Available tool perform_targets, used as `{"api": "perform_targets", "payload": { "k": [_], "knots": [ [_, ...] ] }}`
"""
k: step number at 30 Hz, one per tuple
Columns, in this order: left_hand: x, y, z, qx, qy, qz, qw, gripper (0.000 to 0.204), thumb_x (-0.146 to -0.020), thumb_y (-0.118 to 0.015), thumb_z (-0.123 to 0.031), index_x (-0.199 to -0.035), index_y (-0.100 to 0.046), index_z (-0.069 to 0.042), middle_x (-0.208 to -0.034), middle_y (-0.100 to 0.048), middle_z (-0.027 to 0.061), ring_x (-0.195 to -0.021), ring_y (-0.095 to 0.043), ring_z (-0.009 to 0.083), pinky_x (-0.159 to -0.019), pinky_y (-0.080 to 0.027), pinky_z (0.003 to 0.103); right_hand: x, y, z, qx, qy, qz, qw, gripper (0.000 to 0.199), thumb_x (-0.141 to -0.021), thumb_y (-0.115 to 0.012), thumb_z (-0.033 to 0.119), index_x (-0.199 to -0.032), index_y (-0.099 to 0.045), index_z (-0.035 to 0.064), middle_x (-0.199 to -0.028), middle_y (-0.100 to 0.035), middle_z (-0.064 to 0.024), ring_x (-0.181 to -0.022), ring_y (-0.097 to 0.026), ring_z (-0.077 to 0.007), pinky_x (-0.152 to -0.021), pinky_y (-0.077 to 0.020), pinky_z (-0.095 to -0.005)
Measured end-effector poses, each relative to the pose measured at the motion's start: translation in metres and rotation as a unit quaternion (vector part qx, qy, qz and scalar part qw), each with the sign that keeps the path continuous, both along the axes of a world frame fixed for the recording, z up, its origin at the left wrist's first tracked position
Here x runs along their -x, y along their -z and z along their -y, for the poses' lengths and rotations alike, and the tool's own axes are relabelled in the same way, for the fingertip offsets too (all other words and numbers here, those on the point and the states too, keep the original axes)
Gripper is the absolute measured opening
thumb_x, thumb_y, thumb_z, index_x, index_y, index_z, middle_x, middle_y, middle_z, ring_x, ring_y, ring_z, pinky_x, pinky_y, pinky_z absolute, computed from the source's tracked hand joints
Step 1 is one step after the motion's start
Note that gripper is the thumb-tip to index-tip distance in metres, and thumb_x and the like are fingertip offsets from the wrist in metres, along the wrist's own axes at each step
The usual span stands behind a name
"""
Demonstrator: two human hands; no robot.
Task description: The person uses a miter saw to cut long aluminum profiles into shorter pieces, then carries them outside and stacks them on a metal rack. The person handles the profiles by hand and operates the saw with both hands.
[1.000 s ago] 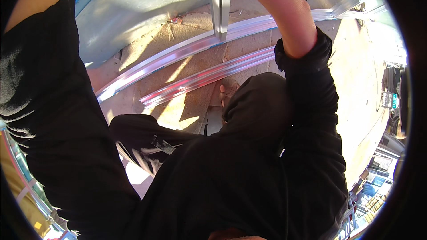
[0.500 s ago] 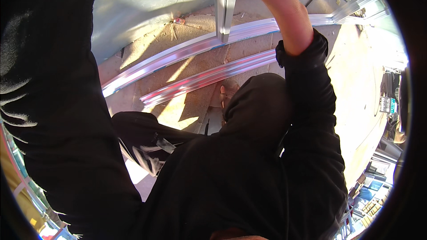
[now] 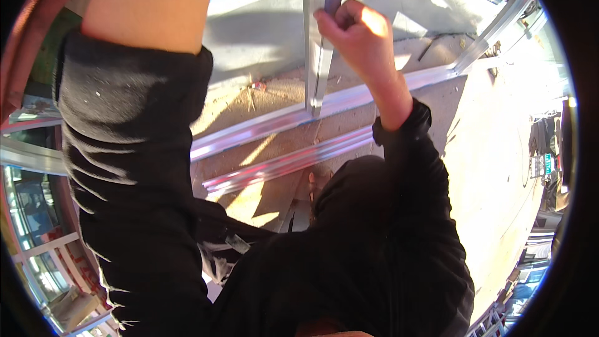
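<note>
My right hand [image 3: 365,34] is at the upright silver metal post [image 3: 316,65], its fingers curled and the thumb lying across the post's face. It appears to grip the post's right edge; the inner side of the fingers is hidden. The post meets a long silver metal rail [image 3: 262,126] at its lower end. My left forearm [image 3: 153,6] reaches up past the top of the view, so the left hand is out of sight. Both arms are in black sleeves pushed up toward the elbows.
Separate metal profiles [image 3: 293,161] lie on the sunlit floor between the rail and my legs. Behind the post is a grey panel [image 3: 262,31] with a blue edge. A slanted metal bar [image 3: 493,31] joins the rail at right. Shelving [image 3: 65,262] stands at lower left.
My right hand has come into view at the post. The view has tilted upward, showing more of the post and panel. My left forearm appears farther right and more of it shows.
</note>
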State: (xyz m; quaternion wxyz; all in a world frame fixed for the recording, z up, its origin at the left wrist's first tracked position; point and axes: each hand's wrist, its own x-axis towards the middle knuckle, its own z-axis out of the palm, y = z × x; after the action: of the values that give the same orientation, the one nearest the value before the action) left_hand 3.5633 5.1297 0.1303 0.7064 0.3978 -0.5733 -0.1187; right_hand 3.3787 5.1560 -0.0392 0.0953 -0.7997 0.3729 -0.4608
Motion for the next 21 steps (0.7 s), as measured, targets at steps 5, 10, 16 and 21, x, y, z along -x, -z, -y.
{"api": "perform_targets", "payload": {
  "k": [5,10,16,21],
  "knots": [
    [0.005,-0.048,-0.002,0.098,-0.035,-0.052,0.993,0.038,-0.087,-0.081,-0.027,-0.103,-0.073,0.006,-0.082,-0.072,0.0051,-0.070,-0.064,0.0079,-0.063,-0.051,0.023,-0.008,-0.012,-0.004,-0.011,0.007,0.037,0.999,0.032,-0.075,-0.081,0.015,-0.062,-0.054,0.0055,-0.059,-0.057,-0.0097,-0.054,-0.057,-0.0270,-0.052,-0.0475,-0.0366],
    [0.011,-0.051,-0.010,0.033,0.001,-0.113,0.993,0.036,-0.087,-0.082,-0.024,-0.103,-0.072,0.007,-0.086,-0.073,0.0078,-0.071,-0.066,0.0097,-0.065,-0.054,0.024,-0.005,-0.020,-0.011,0.018,0.004,0.002,1.000,0.027,-0.078,-0.076,0.018,-0.064,-0.056,0.0062,-0.064,-0.059,-0.0120,-0.060,-0.061,-0.0339,-0.056,-0.0508,-0.0412],
    [0.009,-0.049,-0.004,0.029,0.011,-0.120,0.992,0.035,-0.087,-0.082,-0.023,-0.102,-0.071,0.007,-0.085,-0.073,0.0071,-0.072,-0.066,0.0097,-0.066,-0.054,0.024,-0.005,-0.016,-0.009,-0.008,0.002,0.020,1.000,0.027,-0.078,-0.076,0.022,-0.064,-0.059,0.0066,-0.062,-0.060,-0.0121,-0.060,-0.062,-0.0340,-0.056,-0.0513,-0.0421],
    [0.011,-0.049,-0.005,0.045,0.017,-0.119,0.992,0.034,-0.087,-0.082,-0.022,-0.102,-0.070,0.006,-0.084,-0.072,0.0064,-0.071,-0.066,0.0094,-0.065,-0.054,0.024,-0.006,-0.013,-0.008,0.005,0.026,-0.012,1.000,0.029,-0.078,-0.077,0.023,-0.063,-0.058,0.0063,-0.061,-0.060,-0.0123,-0.060,-0.062,-0.0348,-0.057,-0.0511,-0.0429]
  ]
}}
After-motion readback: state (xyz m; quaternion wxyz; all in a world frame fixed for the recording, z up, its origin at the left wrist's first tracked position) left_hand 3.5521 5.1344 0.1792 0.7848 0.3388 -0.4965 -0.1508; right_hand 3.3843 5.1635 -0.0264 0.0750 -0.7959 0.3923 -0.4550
